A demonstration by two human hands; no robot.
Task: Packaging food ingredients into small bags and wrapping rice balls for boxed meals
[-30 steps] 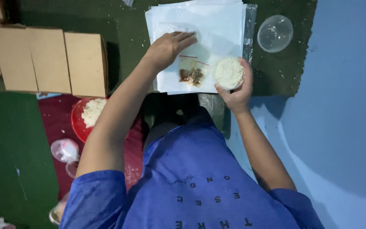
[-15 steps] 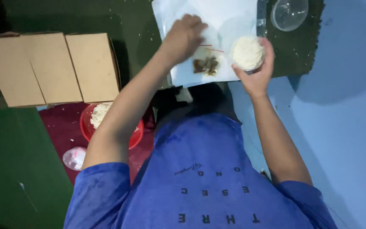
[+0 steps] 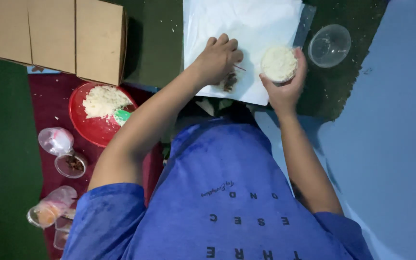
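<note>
Hiding dark food [image 3: 229, 81] under left hand [image 3: 216, 60], paper [image 3: 246, 24] cropped.

I look down from above at a person in a blue shirt. My left hand [image 3: 217, 60] presses on a sheet of white paper [image 3: 246, 24], fingers curled over a small brown heap of food [image 3: 229, 81]. My right hand [image 3: 285, 89] cups a round mound of white rice [image 3: 279, 63] beside it. An empty clear plastic bowl [image 3: 329, 45] sits just right of the paper. To the left lie flat cardboard boxes [image 3: 54, 36], a red plate of rice [image 3: 99, 113], and small clear cups [image 3: 63, 154].
</note>
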